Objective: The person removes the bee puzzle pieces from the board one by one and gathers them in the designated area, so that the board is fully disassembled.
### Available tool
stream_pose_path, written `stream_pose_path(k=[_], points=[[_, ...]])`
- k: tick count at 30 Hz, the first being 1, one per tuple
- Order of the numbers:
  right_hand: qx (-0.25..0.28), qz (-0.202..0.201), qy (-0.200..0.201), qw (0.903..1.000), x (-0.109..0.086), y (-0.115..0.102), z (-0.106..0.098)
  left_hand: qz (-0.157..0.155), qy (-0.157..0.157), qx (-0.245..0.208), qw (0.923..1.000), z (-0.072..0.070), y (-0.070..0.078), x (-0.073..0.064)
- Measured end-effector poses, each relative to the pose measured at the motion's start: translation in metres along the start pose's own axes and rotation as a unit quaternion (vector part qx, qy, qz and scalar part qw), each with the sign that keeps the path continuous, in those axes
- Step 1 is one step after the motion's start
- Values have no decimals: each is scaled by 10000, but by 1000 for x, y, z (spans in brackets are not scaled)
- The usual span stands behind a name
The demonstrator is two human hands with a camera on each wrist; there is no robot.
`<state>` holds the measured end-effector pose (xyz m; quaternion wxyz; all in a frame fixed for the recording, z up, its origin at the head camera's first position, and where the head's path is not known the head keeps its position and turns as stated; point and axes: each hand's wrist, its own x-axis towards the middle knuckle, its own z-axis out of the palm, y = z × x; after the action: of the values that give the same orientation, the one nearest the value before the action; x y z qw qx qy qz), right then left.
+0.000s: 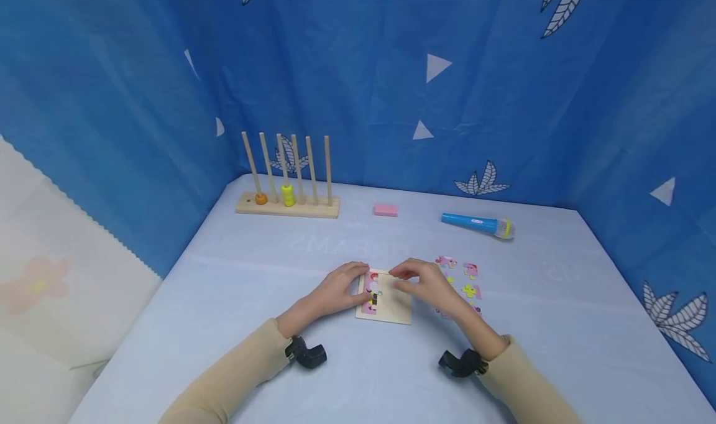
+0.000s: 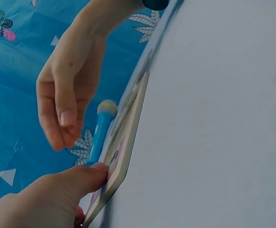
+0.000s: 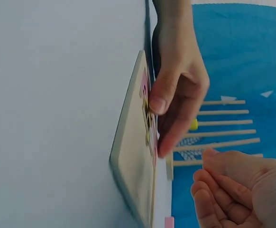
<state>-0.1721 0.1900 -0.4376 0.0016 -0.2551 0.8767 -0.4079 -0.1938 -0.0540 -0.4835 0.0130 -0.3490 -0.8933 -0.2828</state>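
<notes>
Puzzle board (image 1: 396,306), lower ctr: plain wd, smooth, matt. Peg rack (image 1: 313,210), L of ctr: bare wd, matt. Mic (image 1: 470,222), R of ctr: smooth plastic-look hndl, rougher mesh hd. Backdrop (image 1: 347,69), top: sl. sheen, creased. Sleeves (image 1: 240,368), btm: matt cloth.

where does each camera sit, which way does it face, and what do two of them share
Head: worn on the head, facing forward and down at the puzzle board; both forearms, left hand and right hand show.
Left wrist: worn there, looking across the tabletop toward the board and microphone; left hand near, right hand beyond.
Right wrist: worn there, looking across toward the board and wooden pegs; right hand near, left hand beyond.
Shared: both wrist views show the board and both hands, from opposite sides.
</notes>
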Motion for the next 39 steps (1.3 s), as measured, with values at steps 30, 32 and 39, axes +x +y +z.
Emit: stream_pose_path(k=[30,32,39], points=[[-276,105,-440,9986,32,4,40,58,-45,0,10000,0,-2,1],[-247,153,-449,9986,33,4,40,68,-27,-9,10000,0,-1,1],[-133,268,-515,9982,34,5,39,93,19,-31,10000,0,-1,1]])
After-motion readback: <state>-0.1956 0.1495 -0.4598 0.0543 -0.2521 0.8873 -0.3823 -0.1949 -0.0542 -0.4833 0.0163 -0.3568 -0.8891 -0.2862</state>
